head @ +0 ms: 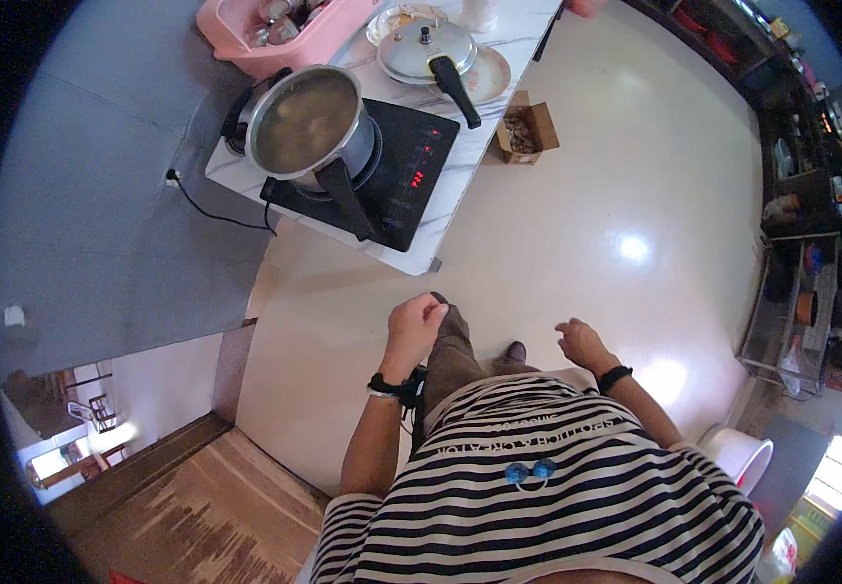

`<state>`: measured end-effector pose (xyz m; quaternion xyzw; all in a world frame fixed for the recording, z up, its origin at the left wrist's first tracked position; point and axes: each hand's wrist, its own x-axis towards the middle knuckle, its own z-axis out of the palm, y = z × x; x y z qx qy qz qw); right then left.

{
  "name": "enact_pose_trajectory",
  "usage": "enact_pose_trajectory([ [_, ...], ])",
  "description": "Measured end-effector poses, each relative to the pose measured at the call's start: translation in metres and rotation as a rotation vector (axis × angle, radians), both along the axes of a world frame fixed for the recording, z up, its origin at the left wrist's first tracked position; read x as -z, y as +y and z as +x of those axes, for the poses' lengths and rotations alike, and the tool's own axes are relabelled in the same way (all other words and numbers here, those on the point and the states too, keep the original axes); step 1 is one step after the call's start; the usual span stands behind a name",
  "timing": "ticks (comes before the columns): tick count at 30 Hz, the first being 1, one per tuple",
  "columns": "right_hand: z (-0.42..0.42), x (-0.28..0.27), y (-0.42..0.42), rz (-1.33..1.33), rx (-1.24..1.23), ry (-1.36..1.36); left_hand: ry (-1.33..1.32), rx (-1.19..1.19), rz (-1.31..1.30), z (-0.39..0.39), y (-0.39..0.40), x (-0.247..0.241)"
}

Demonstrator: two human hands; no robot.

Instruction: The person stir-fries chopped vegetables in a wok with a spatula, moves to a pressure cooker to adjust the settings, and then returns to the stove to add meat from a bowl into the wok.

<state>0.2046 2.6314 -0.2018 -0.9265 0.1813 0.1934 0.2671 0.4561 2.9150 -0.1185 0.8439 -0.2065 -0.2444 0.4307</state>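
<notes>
My left hand (415, 330) hangs in front of me near the counter's corner, its fingers curled; whether it holds anything cannot be told. To the right, my right hand (583, 343) hangs over the floor with its fingers partly spread and holds nothing visible. Ahead, an uncovered metal pressure-cooker pot (362, 157) of cloudy brown liquid stands on a black induction cooktop (399, 212) with lit red digits. Its black handle (348, 197) points towards me. Beyond the cooktop, the metal pressure-cooker lid (421, 58) rests partly over a flower-patterned plate (490, 77).
The marble-patterned counter (384, 252) also bears a pink plastic basin (304, 55) and a patterned dish (384, 25). An open cardboard box (527, 139) sits on the floor beside it. A black power cord (216, 217) runs to the wall socket. Metal racks (786, 314) stand right; a white bucket (746, 452) is lower right.
</notes>
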Motion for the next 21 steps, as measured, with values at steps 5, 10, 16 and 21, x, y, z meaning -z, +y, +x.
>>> enact_pose_trajectory([
  [5, -0.13, 0.043, -0.024, 0.028, 0.222, 0.016, 0.008, 0.157, 0.029, -0.06, -0.056, -0.025],
  [10, -0.269, 0.071, -0.029, 0.108, 0.445, 0.006, -0.022, 0.469, 0.01, -0.119, -0.122, -0.058],
  [16, -0.381, 0.09, -0.009, 0.165, 0.734, 0.037, -0.178, 0.783, 0.045, -0.156, -0.203, -0.082],
  [21, -0.42, 0.15, 0.018, 0.163, 0.896, -0.045, -0.289, 0.873, 0.016, -0.156, -0.263, -0.099],
])
